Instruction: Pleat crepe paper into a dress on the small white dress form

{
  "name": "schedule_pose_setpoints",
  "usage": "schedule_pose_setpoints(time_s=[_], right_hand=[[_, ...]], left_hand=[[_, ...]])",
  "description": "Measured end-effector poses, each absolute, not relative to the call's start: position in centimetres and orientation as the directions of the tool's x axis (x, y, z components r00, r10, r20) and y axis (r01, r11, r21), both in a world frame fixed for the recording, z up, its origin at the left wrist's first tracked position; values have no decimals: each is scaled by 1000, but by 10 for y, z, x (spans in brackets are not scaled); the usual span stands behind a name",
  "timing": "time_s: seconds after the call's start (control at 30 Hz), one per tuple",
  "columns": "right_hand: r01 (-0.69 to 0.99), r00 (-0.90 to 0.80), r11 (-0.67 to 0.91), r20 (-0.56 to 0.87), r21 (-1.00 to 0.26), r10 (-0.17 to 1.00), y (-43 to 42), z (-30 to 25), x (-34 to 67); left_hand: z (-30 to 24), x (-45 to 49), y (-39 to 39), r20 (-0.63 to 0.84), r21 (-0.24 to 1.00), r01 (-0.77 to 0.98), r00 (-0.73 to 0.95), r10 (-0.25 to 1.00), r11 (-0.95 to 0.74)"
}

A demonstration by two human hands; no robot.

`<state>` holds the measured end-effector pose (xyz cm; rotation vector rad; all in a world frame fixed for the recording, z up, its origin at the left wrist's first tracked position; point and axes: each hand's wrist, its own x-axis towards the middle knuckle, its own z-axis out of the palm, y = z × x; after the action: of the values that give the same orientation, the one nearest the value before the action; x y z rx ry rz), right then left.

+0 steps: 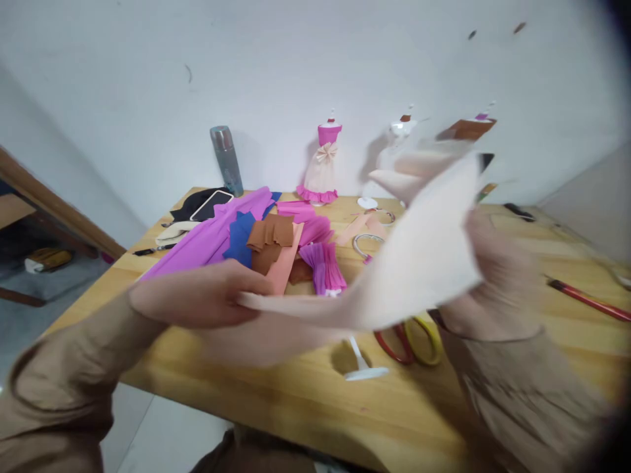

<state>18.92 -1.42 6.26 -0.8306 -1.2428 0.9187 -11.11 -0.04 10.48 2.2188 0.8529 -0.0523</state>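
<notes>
Both my hands hold a sheet of cream fabric [419, 256] up over the wooden table [305, 394]. My left hand [207, 292] pinches its lower left corner, fingers closed. My right hand [497, 276] grips the right edge from behind; it is blurred by motion. A small white stand [362, 368] sits on the table beneath the fabric. Scissors with red and yellow handles [411, 338] lie just behind it, partly hidden by the sheet.
Purple, blue, brown, orange and pink fabric pieces [266, 243] are piled at the table's back left. A mini mannequin in a pink dress [323, 161], two more mannequins [401, 131], a grey bottle [225, 157] and a phone [211, 205] stand behind. A red tool [586, 301] lies right.
</notes>
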Motion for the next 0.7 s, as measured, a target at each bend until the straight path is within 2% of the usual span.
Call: schedule_pose_setpoints(time_s=[0.1,0.17,0.2,0.27,0.33,0.43,0.5,0.6,0.7], right_hand=[[-258,158,360,328,-897,931,-1,46,180],[-201,202,335,296,-920,934,9,30,172],[-131,215,319,288,-938,933,13,22,168],[19,252,320,314,-947,915,16,9,160],[140,253,337,363,-931,897,15,0,152],[222,203,375,419,-900,885,12,-4,146],[263,170,415,465,-871,869,10,-3,146],[345,132,490,558,-801,820,10,2,151],[346,84,530,588,-774,804,12,7,159]], left_hand=[[117,-141,24,-472,502,769,626,621,-395],[110,-146,36,-634,455,818,575,517,-353],[103,-143,40,-666,484,808,589,458,-335],[89,-127,45,-594,599,748,655,467,-287],[77,-100,47,-406,748,618,715,570,-243],[65,-56,51,-237,914,390,735,635,-110],[59,-35,57,-216,956,295,706,675,-3],[50,-20,68,-142,985,166,685,714,36],[45,-19,74,-87,996,48,728,680,76]])
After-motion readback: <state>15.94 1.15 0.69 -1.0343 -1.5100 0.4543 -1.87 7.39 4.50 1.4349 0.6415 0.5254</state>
